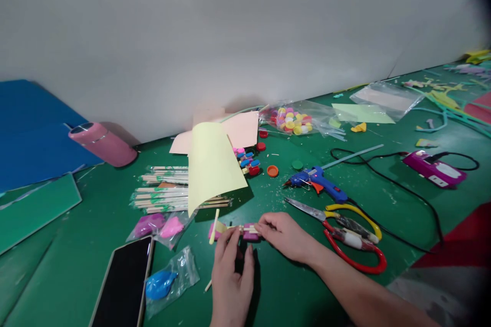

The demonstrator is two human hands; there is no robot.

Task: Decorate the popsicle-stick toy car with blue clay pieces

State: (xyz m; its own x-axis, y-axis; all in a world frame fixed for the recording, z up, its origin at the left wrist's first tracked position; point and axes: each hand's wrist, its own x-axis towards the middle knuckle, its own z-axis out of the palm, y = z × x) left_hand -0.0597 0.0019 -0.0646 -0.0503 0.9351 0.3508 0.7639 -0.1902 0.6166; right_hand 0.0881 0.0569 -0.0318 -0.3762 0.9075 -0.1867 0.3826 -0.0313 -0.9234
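Both hands meet at a small pink-and-purple craft piece (251,235) with pale sticks across it, low over the green table. My left hand (232,278) has its fingertips on the middle of this piece, the thumb lower and a little apart; a dark red bit shows in the shadow beneath. At the piece's right end, the fingers of my right hand (286,237) are pinched together on the pale sticks. A pale yellow strip (214,226) stands tilted at the left end. The fingers partly cover the piece, so its exact build is hidden.
A blue glue gun (322,184) and red-and-yellow scissors (353,237) lie right, with a black cable. Wrapped sticks (164,199), yellow paper (213,163) and a bag of coloured caps (291,120) lie behind. Left are a phone (123,286), bagged blue clay (161,285) and a pink flask (103,144).
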